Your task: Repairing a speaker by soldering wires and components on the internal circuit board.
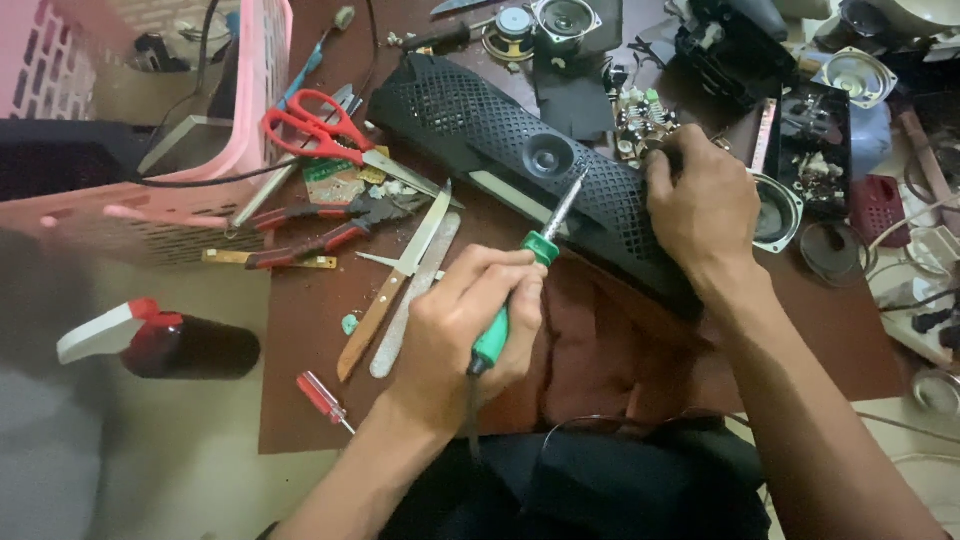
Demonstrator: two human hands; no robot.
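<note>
On the brown counter (300, 400), one long black perforated speaker grille (520, 150) is laid diagonally, from upper left to lower right. One soldering iron (520, 290) with a green handle is gripped in the left hand (470, 320), the fingers curled tight around the handle, the wrist bent inward and the metal tip angled up to the grille beside its round centre fitting. The right hand (700, 205) is pressed down on the grille's right end, the fingers bent and closed over its upper edge, the forearm stretched out from lower right. To the left of the grille, one pair of red-handled scissors (320, 130), one pair of red-handled pliers (310, 225), one wooden-handled knife (395, 285) and one metal file (415, 300) just beside it are laid out. One small red-handled screwdriver (322, 397) is seen near the left wrist. One dark spray bottle (160, 343) with a red and white trigger is laid on its side off the counter's left edge, and one pink basket (250, 80) is set at upper left. At least three loose round speakers are scattered along the top.
</note>
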